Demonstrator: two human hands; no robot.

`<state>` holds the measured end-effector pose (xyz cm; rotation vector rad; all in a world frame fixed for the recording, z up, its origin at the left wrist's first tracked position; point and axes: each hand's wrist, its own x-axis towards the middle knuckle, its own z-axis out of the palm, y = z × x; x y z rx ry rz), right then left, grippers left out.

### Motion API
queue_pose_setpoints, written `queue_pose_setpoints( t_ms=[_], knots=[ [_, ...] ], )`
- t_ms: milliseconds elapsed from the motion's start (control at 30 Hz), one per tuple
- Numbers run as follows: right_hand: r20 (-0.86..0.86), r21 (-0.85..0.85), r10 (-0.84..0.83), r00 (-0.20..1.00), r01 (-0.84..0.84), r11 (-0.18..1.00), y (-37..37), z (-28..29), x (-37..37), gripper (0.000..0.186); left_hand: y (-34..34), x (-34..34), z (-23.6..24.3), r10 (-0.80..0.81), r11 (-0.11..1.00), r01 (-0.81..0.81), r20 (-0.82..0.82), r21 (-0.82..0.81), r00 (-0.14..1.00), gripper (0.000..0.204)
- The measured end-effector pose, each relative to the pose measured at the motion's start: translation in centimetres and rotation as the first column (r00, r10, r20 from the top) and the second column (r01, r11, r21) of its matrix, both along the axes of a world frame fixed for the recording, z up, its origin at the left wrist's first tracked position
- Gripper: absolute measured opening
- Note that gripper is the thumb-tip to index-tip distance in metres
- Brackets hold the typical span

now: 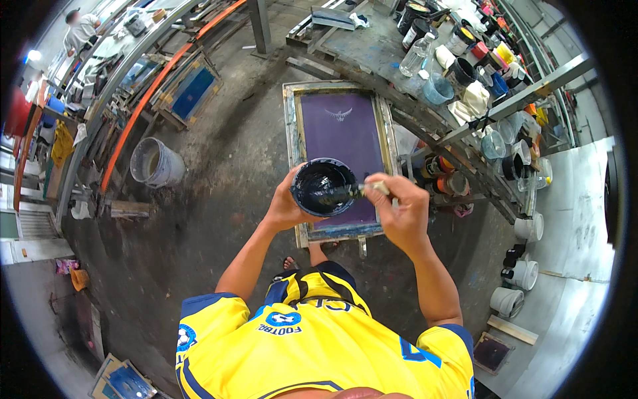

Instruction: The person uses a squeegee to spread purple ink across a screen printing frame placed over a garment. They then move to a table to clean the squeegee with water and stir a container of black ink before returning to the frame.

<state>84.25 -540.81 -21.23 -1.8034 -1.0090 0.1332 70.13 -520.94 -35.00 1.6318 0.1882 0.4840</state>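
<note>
My left hand (291,203) is wrapped round the side of a dark tub (324,169) with glossy black ink inside. In my right hand (402,206) is the pale handle of a spatula (352,191), whose dark end reaches over the rim into the ink. Its blade is coated, so its exact shape is hard to make out. Behind and below the tub stands a framed printing screen (342,136) with purple mesh and a small pale winged design near its top.
To the right runs a workbench (359,50) crowded with ink tubs, a clear bottle (417,54) and plastic cups. A stained white bucket (157,163) stands on the floor at left, near an orange rail (143,100). Another person (82,30) is at the far left.
</note>
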Motion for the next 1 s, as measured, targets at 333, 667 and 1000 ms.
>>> queue_pose_setpoints(
  t_ms=[333,667,1000],
  knots=[
    [0.068,-0.131,0.062,0.996,-0.053,0.99,-7.1,0.6,-11.5,0.016,-5.0,-10.6,1.1,0.072,0.985,-0.076,0.035,0.158,0.997,0.104],
    [0.474,0.018,0.14,0.869,-0.169,0.986,-9.8,0.6,-12.5,0.023,-9.8,-14.5,1.0,-0.039,0.998,0.036,0.064,0.051,0.997,0.104],
    [-0.466,-0.057,-0.176,0.867,0.169,0.984,-14.2,-5.5,-15.0,0.014,-11.4,-14.6,0.8,0.151,0.905,-0.176,0.094,0.388,0.984,0.109]
  ],
)
